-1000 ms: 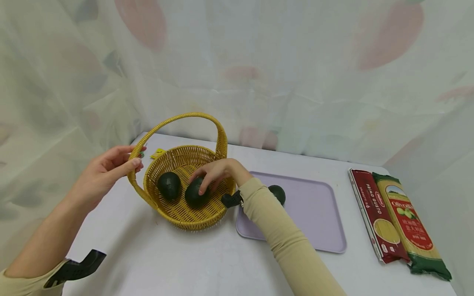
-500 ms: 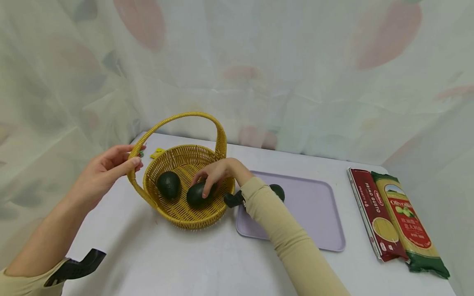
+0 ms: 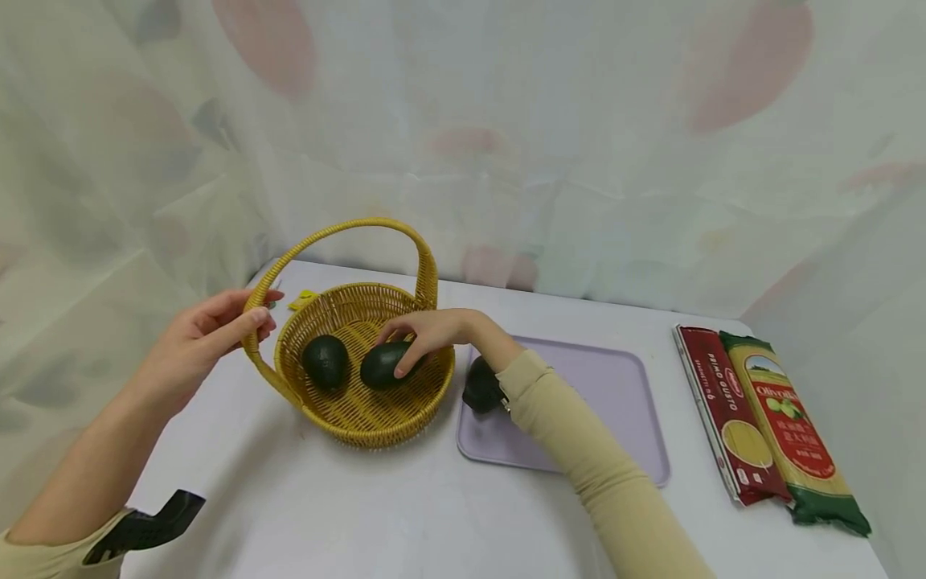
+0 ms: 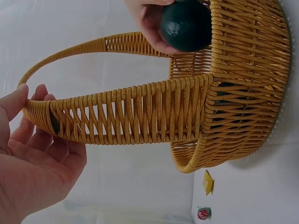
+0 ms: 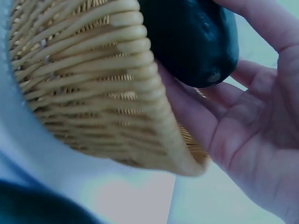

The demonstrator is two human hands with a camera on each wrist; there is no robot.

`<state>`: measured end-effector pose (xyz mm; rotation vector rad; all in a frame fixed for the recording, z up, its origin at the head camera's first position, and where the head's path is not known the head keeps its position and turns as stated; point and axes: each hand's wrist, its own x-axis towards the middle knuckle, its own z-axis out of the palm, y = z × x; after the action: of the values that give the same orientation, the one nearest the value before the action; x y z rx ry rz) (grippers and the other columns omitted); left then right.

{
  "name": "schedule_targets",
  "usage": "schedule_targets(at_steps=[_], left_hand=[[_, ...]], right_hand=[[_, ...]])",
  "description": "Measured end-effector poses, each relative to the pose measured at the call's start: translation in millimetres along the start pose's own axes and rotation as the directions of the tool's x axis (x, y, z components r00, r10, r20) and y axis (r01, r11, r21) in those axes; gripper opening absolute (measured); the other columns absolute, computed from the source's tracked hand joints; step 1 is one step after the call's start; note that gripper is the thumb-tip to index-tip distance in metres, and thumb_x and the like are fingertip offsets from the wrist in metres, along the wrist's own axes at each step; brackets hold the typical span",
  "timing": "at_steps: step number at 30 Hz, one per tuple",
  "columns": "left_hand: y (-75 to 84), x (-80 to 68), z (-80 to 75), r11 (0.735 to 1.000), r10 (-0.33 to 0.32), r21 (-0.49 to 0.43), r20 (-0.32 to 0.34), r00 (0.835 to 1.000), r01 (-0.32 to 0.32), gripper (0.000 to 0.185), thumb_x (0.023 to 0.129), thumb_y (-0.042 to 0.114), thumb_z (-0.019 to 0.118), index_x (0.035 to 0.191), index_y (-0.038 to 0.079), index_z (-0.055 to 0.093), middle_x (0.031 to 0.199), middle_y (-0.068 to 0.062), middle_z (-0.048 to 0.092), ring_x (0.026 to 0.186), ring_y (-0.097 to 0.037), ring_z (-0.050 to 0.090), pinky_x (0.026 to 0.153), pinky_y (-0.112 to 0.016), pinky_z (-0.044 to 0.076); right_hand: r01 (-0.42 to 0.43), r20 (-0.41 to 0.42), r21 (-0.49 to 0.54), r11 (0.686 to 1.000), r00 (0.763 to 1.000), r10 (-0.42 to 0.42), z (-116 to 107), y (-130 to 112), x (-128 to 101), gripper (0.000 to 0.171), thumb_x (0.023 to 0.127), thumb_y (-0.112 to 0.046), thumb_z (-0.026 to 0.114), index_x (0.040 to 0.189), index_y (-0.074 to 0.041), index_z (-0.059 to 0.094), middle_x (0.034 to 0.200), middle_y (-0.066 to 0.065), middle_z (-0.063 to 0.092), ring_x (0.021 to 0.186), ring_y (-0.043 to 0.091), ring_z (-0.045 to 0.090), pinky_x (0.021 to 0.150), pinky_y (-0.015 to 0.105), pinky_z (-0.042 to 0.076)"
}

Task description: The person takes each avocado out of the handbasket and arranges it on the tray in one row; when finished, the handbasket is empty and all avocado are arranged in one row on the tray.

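Note:
My left hand [image 3: 217, 328] holds the arched handle of a yellow woven basket [image 3: 369, 438], its thumb and fingers around the handle's left side. Inside the basket my right hand [image 3: 430, 330] grips a dark green avocado [image 3: 383, 366]. From the left wrist view, this avocado [image 4: 187, 25] is at the height of the basket's rim, off the basket floor. The right wrist view shows the fingers around its side, close to the rim. A second avocado [image 3: 325, 362] lies in the left part of the basket, apart from both hands.
A lilac tray [image 3: 615, 402] lies right of the basket, partly hidden by the right sleeve. Red [image 3: 731, 418] and green-ended [image 3: 796, 434] spaghetti packs lie at the far right. A small yellow item [image 3: 302, 300] sits behind the basket.
My right hand has raised its avocado slightly and turned it more sideways. The right forearm now covers the avocado seen earlier on the tray. My left hand keeps its hold on the handle.

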<state>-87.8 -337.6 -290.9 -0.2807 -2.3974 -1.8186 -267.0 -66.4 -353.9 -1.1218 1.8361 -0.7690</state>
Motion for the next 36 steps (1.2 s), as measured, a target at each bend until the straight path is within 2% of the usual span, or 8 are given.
schedule_targets(at_steps=[6,10,16,23,27,31,36], left_hand=[[-0.7,-0.3,-0.9,0.999,-0.018,0.029,-0.008,1.000,0.018,0.019,0.101,0.006,0.052,0.116,0.006,0.064,0.117,0.001,0.064,0.099,-0.014,0.058,0.083,-0.016,0.047],[-0.9,0.0,-2.0,1.000,-0.008,0.011,-0.007,1.000,0.008,0.016,0.101,0.006,0.051,0.112,0.002,0.062,0.112,-0.001,0.065,0.106,-0.013,0.056,0.084,-0.016,0.047],[-1.2,0.5,-3.1,1.000,0.000,-0.003,0.006,1.000,0.000,0.013,0.101,0.005,0.050,0.101,-0.004,0.059,0.104,-0.004,0.065,0.115,-0.012,0.053,0.085,-0.016,0.046],[-1.0,1.6,-4.5,1.000,0.008,0.018,0.023,1.000,-0.009,0.018,0.102,0.007,0.049,0.090,-0.005,0.055,0.095,-0.004,0.063,0.121,-0.010,0.050,0.086,-0.015,0.044],[-1.2,-0.1,-4.6,0.999,0.008,0.046,0.037,0.999,-0.010,0.020,0.103,0.010,0.047,0.090,-0.005,0.053,0.095,-0.005,0.061,0.123,-0.010,0.048,0.089,-0.015,0.043],[-1.9,-1.8,-4.2,0.997,0.008,0.071,0.039,0.999,-0.011,0.023,0.104,0.014,0.046,0.092,-0.005,0.052,0.100,-0.007,0.059,0.125,-0.011,0.047,0.090,-0.015,0.042],[-2.7,-2.6,-3.7,0.998,0.012,0.055,0.034,0.999,-0.014,0.023,0.104,0.014,0.046,0.093,-0.005,0.052,0.100,-0.008,0.058,0.125,-0.012,0.047,0.091,-0.015,0.042]], right_hand=[[0.047,-0.056,0.025,0.999,0.997,-0.046,-0.8,-1.8,-24.4,0.061,0.081,-0.027,0.080,0.134,-0.022,0.053,0.130,-0.005,0.053,0.122,0.014,0.047,0.098,0.030,0.042],[0.069,-0.096,0.046,0.997,0.993,-0.065,-1.9,-0.8,-44.0,0.060,0.081,-0.029,0.080,0.134,-0.024,0.052,0.130,-0.006,0.053,0.124,0.014,0.047,0.100,0.031,0.042],[0.119,-0.167,0.071,0.990,0.980,-0.106,0.5,7.2,-71.6,0.058,0.082,-0.025,0.080,0.133,-0.019,0.053,0.129,-0.002,0.054,0.121,0.013,0.049,0.106,0.035,0.036],[0.064,-0.269,0.204,0.977,0.963,-0.007,14.9,14.5,-109.2,0.057,0.082,-0.020,0.078,0.133,-0.020,0.052,0.131,0.002,0.053,0.113,0.023,0.057,0.093,0.038,0.047],[0.016,-0.333,0.323,0.946,0.938,0.098,26.1,22.0,-127.3,0.058,0.082,-0.020,0.078,0.133,-0.020,0.052,0.132,0.005,0.053,0.112,0.024,0.059,0.088,0.039,0.051],[-0.039,-0.385,0.433,0.901,0.895,0.224,35.9,31.1,-144.1,0.059,0.081,-0.023,0.079,0.133,-0.022,0.052,0.134,0.004,0.052,0.110,0.022,0.058,0.082,0.037,0.051],[0.005,-0.417,0.574,0.819,0.863,0.287,47.0,44.1,-164.3,0.065,0.082,-0.016,0.079,0.138,-0.014,0.047,0.136,0.012,0.048,0.109,0.025,0.059,0.086,0.037,0.053]])
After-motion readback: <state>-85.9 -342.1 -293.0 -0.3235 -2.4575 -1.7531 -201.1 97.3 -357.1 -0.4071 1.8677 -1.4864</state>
